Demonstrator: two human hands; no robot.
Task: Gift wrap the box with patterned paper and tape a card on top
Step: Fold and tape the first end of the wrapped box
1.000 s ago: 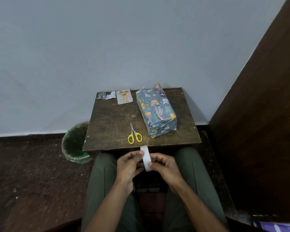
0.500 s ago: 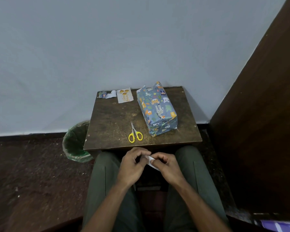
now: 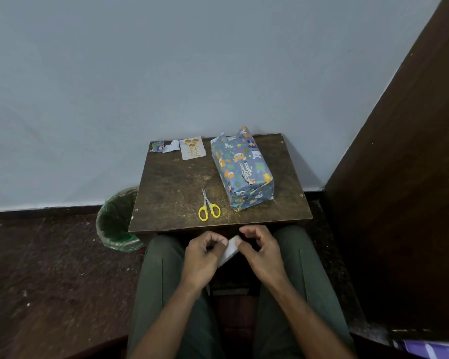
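Both hands sat over the lap, just short of the table's point(image 3: 171, 193) near edge, with the white tape roll point(image 3: 230, 250) between them. The left hand point(image 3: 204, 257) had its fingers curled round the roll's left side. The right hand point(image 3: 261, 252) pinched the roll's upper right edge with thumb and a finger, perhaps picking at the tape end, though that spot was too small to make out; its other fingers arched loosely above.

On the table the wrapped box point(image 3: 241, 169) lay at the right, its far end still unfolded and sticking up. The card point(image 3: 192, 151) lay at the far edge beside a paper scrap point(image 3: 165, 146), and the scissors point(image 3: 208, 207) lay near the front.

Compared with a second earlier, the roll had tipped from upright to slanted and sat lower, and the right fingers had lifted apart.
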